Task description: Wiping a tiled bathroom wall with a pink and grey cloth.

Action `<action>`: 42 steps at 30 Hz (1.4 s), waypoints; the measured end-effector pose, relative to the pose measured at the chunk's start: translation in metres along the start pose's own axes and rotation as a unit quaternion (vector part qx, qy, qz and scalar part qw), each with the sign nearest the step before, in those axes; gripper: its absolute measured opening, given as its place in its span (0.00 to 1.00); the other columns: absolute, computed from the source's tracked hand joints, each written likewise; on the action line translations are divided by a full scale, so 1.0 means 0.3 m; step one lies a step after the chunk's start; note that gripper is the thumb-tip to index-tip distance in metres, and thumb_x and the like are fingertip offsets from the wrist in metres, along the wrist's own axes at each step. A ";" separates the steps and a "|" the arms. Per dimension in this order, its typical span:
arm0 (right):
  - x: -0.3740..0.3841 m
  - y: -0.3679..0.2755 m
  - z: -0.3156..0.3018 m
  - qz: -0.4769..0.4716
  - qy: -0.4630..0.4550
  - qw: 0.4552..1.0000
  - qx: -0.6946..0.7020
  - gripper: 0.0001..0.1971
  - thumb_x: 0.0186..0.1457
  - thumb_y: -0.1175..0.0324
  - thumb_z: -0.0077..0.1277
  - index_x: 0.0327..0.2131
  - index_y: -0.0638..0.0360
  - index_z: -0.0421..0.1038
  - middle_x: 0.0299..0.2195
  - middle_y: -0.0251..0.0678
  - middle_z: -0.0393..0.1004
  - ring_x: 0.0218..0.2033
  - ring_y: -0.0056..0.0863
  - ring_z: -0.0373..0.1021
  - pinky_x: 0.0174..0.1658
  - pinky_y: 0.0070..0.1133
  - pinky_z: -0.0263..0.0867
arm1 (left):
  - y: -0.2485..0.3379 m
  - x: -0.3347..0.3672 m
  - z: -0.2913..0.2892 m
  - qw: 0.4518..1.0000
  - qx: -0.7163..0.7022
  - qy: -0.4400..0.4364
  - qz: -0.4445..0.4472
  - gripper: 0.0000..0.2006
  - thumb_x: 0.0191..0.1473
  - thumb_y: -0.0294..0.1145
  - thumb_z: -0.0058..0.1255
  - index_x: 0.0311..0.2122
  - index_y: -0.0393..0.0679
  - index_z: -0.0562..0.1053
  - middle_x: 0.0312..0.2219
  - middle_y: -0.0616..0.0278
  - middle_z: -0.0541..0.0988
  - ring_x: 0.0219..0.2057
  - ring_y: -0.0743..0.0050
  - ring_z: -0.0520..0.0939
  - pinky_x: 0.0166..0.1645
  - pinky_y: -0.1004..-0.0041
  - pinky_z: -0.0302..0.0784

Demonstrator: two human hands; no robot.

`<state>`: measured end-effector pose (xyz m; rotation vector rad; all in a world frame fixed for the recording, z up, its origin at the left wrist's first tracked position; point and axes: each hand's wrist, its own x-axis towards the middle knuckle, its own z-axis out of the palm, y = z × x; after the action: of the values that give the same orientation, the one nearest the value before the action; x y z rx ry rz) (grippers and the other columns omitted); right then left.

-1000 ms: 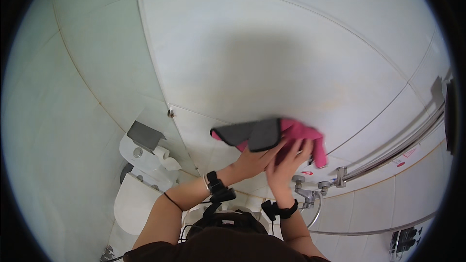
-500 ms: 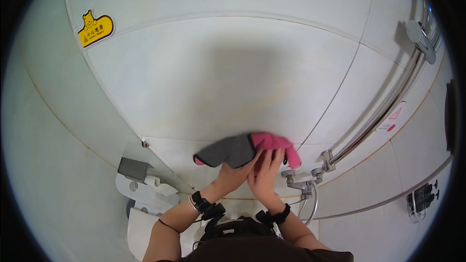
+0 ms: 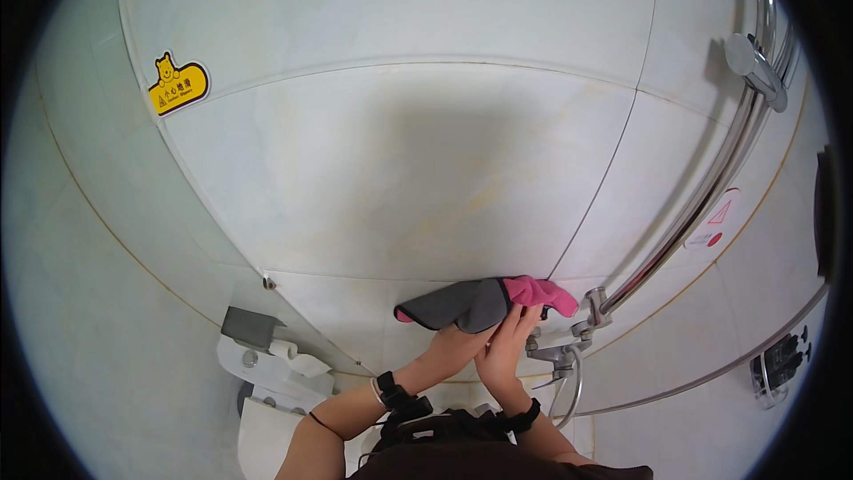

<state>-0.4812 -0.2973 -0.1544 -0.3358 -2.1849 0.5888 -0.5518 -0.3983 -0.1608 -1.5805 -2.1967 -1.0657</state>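
Note:
A cleaning cloth (image 3: 458, 304), grey on one side and pink on the other with a black edge, is bunched in front of me against the tiled wall. My left hand (image 3: 458, 347) grips it from below; the grey part drapes over and hides most of its fingers. Close beside it, my right hand (image 3: 505, 347) has its fingers pressed together on the pink part (image 3: 542, 293). A small dark thing shows by the right fingertips, too little of it to name. Both wrists wear black straps.
A chrome shower mixer (image 3: 560, 356) with a hose is just right of my hands, below a riser rail (image 3: 711, 204) with a shower head (image 3: 755, 71). At the lower left are a toilet (image 3: 267, 431), toilet paper rolls (image 3: 298, 360) and a grey box (image 3: 249, 327). A glass panel edge (image 3: 222, 222) runs on the left.
Both hands and the cloth have moved to the right and a little lower in view, closer to the mixer. The wall has shifted slightly downward in view.

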 end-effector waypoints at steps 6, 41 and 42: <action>0.244 -0.152 -0.062 -0.102 0.065 0.992 0.037 0.38 0.47 0.72 0.56 0.61 0.72 0.50 0.60 0.64 0.45 0.61 0.72 0.41 0.62 0.54 0.42 | 0.065 0.179 -0.276 0.925 0.308 0.220 0.006 0.26 0.48 0.35 0.55 0.56 0.54 0.70 0.53 0.52 0.64 0.58 0.43 0.61 0.56 0.47 0.60; 0.000 -0.156 0.143 -0.139 -0.031 0.987 0.074 0.31 0.44 0.75 0.54 0.55 0.70 0.59 0.56 0.58 0.53 0.58 0.63 0.50 0.57 0.50 0.53 | -0.033 -0.130 -0.141 0.952 0.183 0.207 -0.130 0.29 0.43 0.23 0.55 0.55 0.46 0.68 0.59 0.42 0.53 0.61 0.30 0.48 0.63 0.39 0.44; 0.051 -0.150 0.104 -0.124 -0.026 0.990 0.062 0.31 0.44 0.75 0.54 0.55 0.70 0.59 0.56 0.58 0.53 0.58 0.63 0.50 0.57 0.50 0.53 | -0.003 -0.065 -0.148 0.958 0.170 0.194 -0.121 0.29 0.43 0.23 0.55 0.55 0.46 0.68 0.59 0.42 0.53 0.61 0.30 0.48 0.63 0.39 0.44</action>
<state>-0.5169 -0.3386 -0.1380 0.0182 -2.1856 0.5946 -0.5547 -0.4423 -0.1407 -0.8890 -2.1811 -0.9012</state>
